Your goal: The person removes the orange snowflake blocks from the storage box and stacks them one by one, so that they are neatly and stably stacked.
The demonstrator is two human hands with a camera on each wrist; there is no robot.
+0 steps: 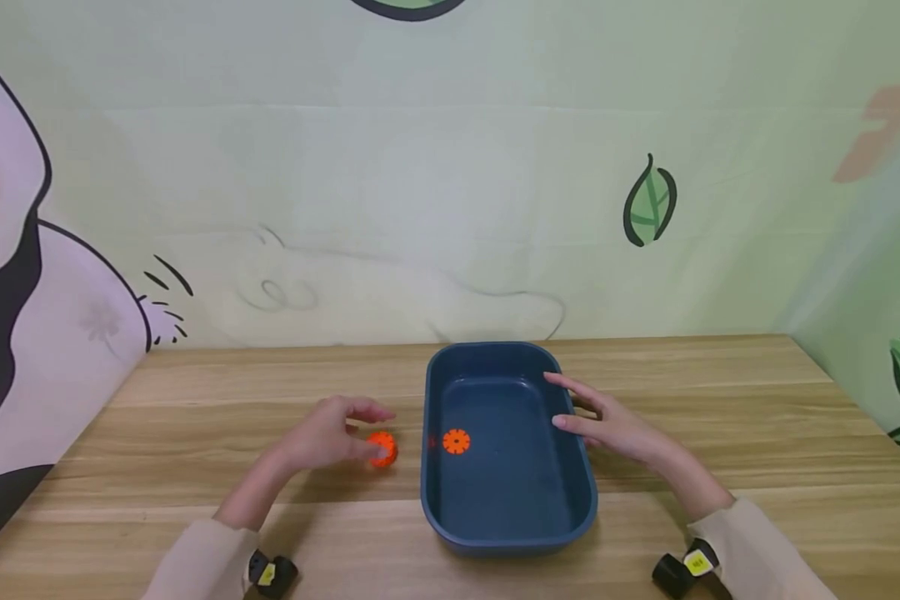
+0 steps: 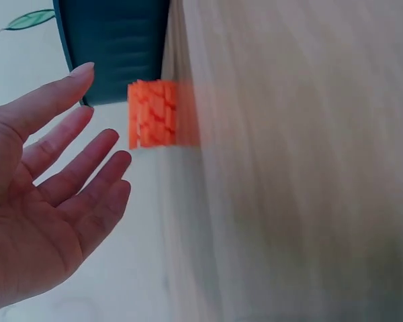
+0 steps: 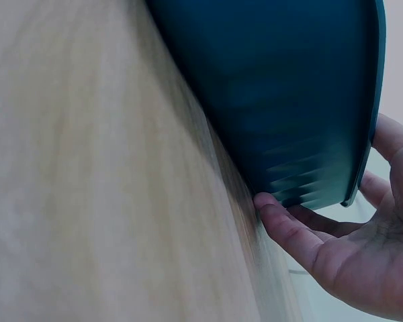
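Note:
A short stack of orange notched discs (image 1: 384, 457) stands on the wooden table, left of a dark blue plastic bin (image 1: 506, 546). My left hand (image 1: 332, 433) is beside the stack, its fingers spread and loosely bent. In the left wrist view a gap shows between the fingertips and the orange discs (image 2: 152, 114). One flat orange disc (image 1: 456, 442) with a centre hole lies inside the bin near its left wall. My right hand (image 1: 618, 427) holds the bin's right wall. Thumb and index finger reach over the rim, and the other fingers touch the outside of the bin (image 3: 289, 100).
The wooden table (image 1: 195, 400) meets a pale printed backdrop (image 1: 390, 192) at its far edge. Camera bands are worn at both sleeves, a left wrist camera (image 1: 273, 575) and a right wrist camera (image 1: 678, 571).

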